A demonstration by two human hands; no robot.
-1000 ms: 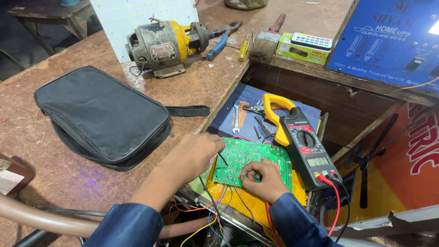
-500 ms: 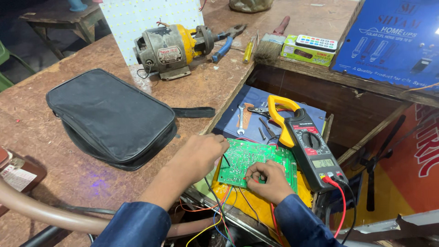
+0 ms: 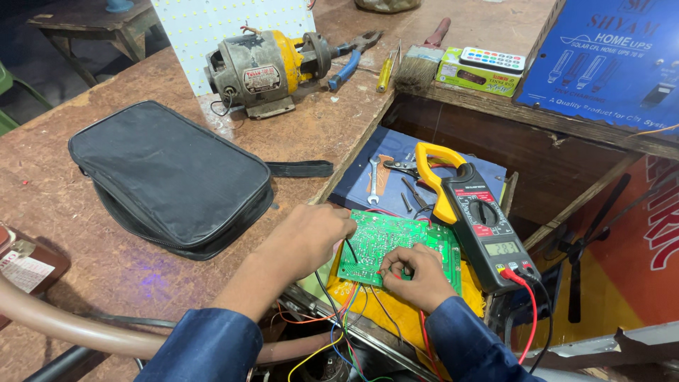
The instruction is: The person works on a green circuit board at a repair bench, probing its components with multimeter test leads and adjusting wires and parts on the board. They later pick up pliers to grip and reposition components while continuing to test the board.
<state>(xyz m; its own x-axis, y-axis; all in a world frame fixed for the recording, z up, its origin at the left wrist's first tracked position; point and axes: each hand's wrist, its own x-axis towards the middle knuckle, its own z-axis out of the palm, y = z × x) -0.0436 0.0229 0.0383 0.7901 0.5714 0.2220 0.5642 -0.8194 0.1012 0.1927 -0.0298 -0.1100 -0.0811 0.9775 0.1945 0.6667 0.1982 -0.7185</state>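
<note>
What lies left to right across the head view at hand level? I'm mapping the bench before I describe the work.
Black zip pouch → left hand → green circuit board, with the right hand on its near edge → clamp meter with yellow jaw.

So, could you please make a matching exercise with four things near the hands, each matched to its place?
Things:
1. green circuit board
2. clamp meter
3. black zip case
4. old electric motor

Places:
A. at the far end of the wooden bench
B. on the bench, beyond the left hand
C. under both hands, the right hand pressing on it
D. just right of the board, red lead plugged in

Pairs: 1-C, 2-D, 3-B, 4-A
</note>
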